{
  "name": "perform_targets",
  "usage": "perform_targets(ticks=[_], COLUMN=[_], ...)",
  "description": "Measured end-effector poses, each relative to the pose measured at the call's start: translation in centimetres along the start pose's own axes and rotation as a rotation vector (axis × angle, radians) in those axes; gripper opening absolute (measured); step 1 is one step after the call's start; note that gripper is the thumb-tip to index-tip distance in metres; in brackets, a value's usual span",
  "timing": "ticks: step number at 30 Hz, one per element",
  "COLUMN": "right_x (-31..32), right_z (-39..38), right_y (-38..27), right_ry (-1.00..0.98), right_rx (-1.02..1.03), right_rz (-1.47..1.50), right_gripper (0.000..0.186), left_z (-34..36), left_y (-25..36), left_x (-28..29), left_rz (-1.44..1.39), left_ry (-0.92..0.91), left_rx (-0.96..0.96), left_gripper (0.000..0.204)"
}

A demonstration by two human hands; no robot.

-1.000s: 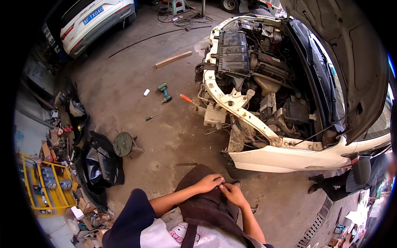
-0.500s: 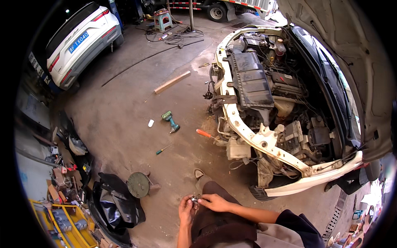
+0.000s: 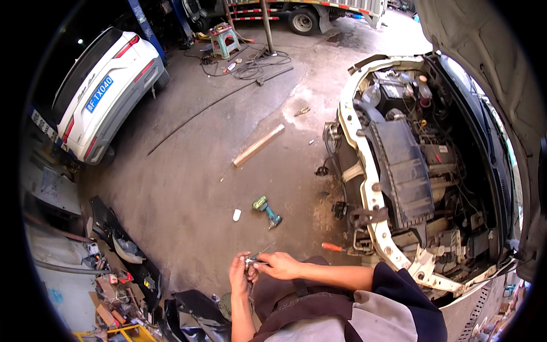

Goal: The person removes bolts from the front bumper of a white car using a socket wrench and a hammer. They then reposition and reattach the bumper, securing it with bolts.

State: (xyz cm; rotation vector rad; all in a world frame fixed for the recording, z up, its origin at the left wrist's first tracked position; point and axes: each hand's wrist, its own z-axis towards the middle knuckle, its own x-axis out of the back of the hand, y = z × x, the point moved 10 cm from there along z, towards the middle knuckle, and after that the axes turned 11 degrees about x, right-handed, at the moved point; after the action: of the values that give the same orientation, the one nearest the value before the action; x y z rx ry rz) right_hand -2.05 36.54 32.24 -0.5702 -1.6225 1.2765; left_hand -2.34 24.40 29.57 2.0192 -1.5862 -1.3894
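Note:
My left hand (image 3: 241, 276) and my right hand (image 3: 276, 266) meet above my dark apron (image 3: 310, 310), both gripping a small metal part (image 3: 250, 261) that their fingers partly cover. A screwdriver shaft (image 3: 265, 249) on the floor shows just beyond them. Further forward lie a teal cordless drill (image 3: 266, 212), a small white object (image 3: 236, 214) and an orange-handled screwdriver (image 3: 331, 246) beside the open engine bay (image 3: 404, 171) of a cream car.
A wooden beam (image 3: 258, 145), cables (image 3: 250, 71) and a stool (image 3: 224, 44) are ahead. A white car (image 3: 122, 85) stands at left, a truck (image 3: 305, 21) at back. Dark body panels (image 3: 194, 316) and cluttered parts (image 3: 114, 299) lie lower left, a raised hood (image 3: 496, 91) right.
The view has lifted and turned, so floor items and cars appear lower. My joined hands have shifted left from their first position, and the small part now shows between my fingers.

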Motion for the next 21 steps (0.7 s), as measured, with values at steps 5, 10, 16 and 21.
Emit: perform_targets(ticks=[5, 10, 16, 21], right_x=[6.8, 15.9, 29.5, 51.5], right_z=[7.8, 12.3, 21.3, 27.8], right_y=[2.4, 11.4, 21.2, 23.4], right_ry=[0.184, 0.397, 0.652, 0.819], right_rx=[-0.093, -0.242, -0.306, -0.234], right_rz=[0.104, 0.221, 0.302, 0.267], right_gripper=[0.043, 0.041, 0.039, 0.04], left_z=[10.8, 23.4, 45.4, 60.9], left_y=[9.3, 10.7, 13.6, 22.3], left_x=[-0.8, -6.7, -14.4, -34.7], left_rz=[0.431, 0.36, 0.308, 0.432], left_ry=[0.229, -0.053, -0.265, -0.587], left_rx=[-0.097, 0.104, 0.274, 0.527], left_gripper=[0.02, 0.02, 0.019, 0.031])
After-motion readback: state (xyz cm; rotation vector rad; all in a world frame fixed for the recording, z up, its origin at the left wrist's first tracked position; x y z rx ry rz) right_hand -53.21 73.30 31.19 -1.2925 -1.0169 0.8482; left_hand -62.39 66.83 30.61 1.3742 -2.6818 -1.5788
